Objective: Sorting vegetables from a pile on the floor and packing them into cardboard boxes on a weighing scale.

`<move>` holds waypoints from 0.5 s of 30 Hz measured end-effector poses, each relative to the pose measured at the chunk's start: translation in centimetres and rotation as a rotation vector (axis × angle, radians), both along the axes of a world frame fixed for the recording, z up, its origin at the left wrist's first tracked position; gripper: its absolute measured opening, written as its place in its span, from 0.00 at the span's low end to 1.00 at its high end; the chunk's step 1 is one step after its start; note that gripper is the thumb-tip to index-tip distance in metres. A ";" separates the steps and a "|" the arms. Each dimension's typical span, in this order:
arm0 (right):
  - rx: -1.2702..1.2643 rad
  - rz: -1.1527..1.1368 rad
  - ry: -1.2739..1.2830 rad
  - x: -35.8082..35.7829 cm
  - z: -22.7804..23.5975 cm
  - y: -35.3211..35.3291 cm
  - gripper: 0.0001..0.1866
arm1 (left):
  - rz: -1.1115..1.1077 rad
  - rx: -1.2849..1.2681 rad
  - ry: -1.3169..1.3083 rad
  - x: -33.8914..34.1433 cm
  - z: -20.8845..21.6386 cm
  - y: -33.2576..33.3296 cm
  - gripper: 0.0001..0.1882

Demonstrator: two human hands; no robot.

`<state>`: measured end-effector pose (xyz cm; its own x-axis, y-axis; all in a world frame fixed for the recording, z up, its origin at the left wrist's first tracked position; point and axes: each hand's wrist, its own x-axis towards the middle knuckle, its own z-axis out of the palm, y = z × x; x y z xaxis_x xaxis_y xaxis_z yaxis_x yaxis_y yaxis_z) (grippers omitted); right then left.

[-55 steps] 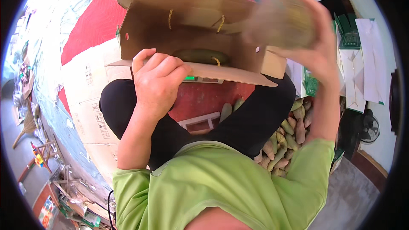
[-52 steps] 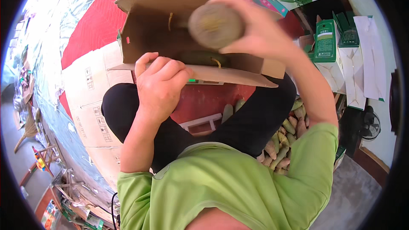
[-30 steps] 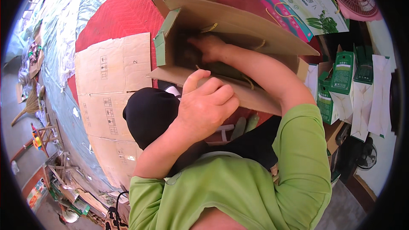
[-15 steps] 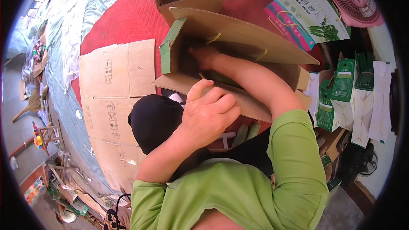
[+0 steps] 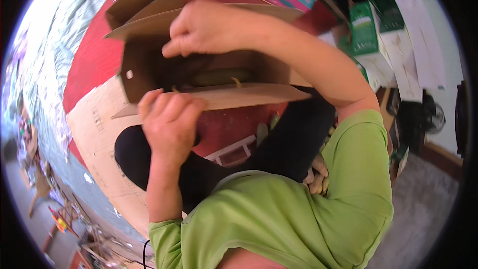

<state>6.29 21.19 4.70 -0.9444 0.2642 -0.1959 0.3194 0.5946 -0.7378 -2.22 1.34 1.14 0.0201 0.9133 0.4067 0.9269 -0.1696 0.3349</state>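
An opened cardboard box [image 5: 130, 72] stands in front of me, brown inside, with yellow cord handles. A long dark-green thing [image 5: 219, 77] lies in it, partly in shadow. At the left end of the near flap [image 5: 249, 97], my left hand [image 5: 172, 122] has its fingers curled over the cardboard edge. My right hand [image 5: 204, 27] is above the box's opening, in front of the far flap [image 5: 142, 26]. Its fingers are bent and close together, slightly blurred; whatever they hold, if anything, is hidden.
Another open cardboard box [image 5: 144, 0] stands behind on the red floor covering [image 5: 94, 62]. Flattened cardboard [image 5: 97, 129] lies at the left under my knee. Green and white cartons [image 5: 366, 30] stand at the right. Below the box is a pale plastic frame [image 5: 234, 152].
My right hand has come up from inside the box to above its opening. My left hand has moved left and down onto the near flap. The box appears shifted left in view.
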 end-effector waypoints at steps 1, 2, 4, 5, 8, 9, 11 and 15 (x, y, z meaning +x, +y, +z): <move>-0.020 -0.128 0.015 2.6 1.9 0.5 0.16 | 0.004 0.005 0.009 0.2 0.1 0.1 0.07; -0.019 -0.281 0.062 5.0 2.7 1.0 0.16 | 0.008 0.006 0.015 0.2 0.0 0.2 0.07; -0.010 -0.305 0.243 12.8 3.4 3.3 0.13 | 0.020 0.039 0.057 0.5 0.0 0.6 0.06; -0.002 -0.173 0.372 17.2 2.9 5.0 0.14 | 0.002 0.039 0.061 0.6 -0.1 0.8 0.07; -0.007 -0.927 0.366 24.1 -1.9 2.6 0.11 | -0.002 0.029 0.045 0.9 -0.2 0.8 0.10; 0.023 -0.928 0.389 27.2 -4.1 2.8 0.09 | 0.013 0.013 0.041 1.0 -0.1 0.5 0.10; -0.046 -1.113 0.222 32.7 -8.5 1.4 0.10 | 0.026 0.062 0.062 0.9 -0.2 0.5 0.11; 0.092 -1.293 -0.145 44.1 -21.3 -2.3 0.14 | 0.072 0.133 0.043 0.0 -0.9 0.5 0.13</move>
<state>50.35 18.92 -16.59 0.0304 0.9780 -0.2064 0.7673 -0.1552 -0.6223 -2.19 1.81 0.23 -0.0232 0.8513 0.5242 0.9512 -0.1426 0.2736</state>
